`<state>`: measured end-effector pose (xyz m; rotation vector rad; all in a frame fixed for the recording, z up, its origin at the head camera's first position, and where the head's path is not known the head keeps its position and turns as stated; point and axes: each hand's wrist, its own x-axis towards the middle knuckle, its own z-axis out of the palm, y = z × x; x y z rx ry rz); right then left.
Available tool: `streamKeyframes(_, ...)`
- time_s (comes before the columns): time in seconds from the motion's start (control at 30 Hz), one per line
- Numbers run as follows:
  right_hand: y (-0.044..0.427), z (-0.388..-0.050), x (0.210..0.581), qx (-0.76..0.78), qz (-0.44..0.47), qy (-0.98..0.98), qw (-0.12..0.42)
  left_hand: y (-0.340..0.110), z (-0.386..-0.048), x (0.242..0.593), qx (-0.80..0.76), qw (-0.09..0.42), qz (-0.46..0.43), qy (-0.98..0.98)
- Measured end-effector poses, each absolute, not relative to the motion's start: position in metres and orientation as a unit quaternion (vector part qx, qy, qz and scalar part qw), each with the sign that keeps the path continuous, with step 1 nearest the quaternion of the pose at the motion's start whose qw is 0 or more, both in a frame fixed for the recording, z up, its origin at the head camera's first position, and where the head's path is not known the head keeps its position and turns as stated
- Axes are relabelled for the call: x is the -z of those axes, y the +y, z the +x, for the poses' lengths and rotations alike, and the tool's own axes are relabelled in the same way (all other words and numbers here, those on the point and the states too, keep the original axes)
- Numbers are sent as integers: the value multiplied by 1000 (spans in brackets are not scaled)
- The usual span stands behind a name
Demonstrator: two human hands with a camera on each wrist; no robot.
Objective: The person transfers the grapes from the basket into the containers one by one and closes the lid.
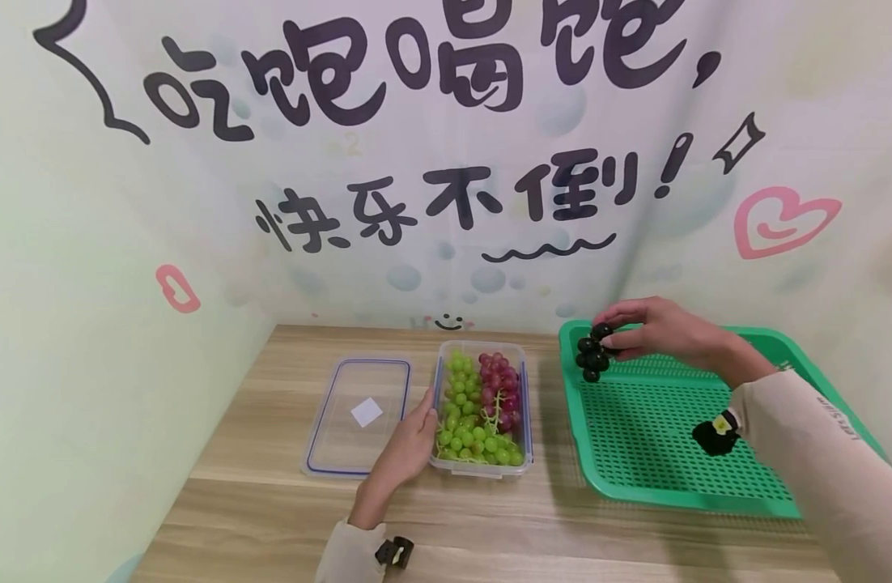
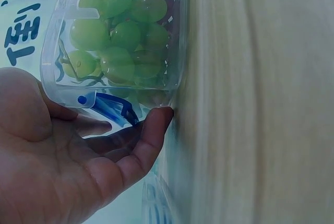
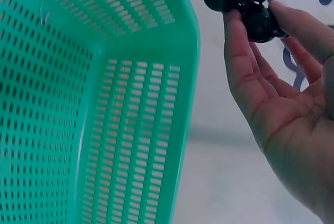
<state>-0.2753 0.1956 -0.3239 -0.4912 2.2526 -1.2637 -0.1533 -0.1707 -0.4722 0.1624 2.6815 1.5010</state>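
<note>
Cartoon lettering covers the pale wall [image 1: 446, 279] behind a wood-grain tabletop [image 1: 256, 518]. The right hand [image 1: 660, 332] pinches a bunch of black grapes [image 1: 592, 355] between thumb and fingertips, above the far left corner of the green basket [image 1: 697, 500]. A light pinch seems best here, since squeezing could split the fruit or knock some loose; keeping the bunch well above the rim should avoid a snag. That arm reaches across the basket, fingers pointing left. The left hand [image 1: 405, 441] lies with extended fingers against the left side of the plastic box [image 1: 482, 468], by its blue latch [image 2: 112, 106]; gentle, steady pressure should keep the box from sliding. Inside, green grapes [image 1: 482, 444] fill the left and near end, red grapes [image 1: 499, 376] the far right. Farther left lies a clear lid [image 1: 362, 441].
</note>
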Motion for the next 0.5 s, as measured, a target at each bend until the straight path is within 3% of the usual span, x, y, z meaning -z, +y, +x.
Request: streamKeyframes(0.5,135,-272,341,499,-203,803,256,-171,-153,471,-491,38,53,869)
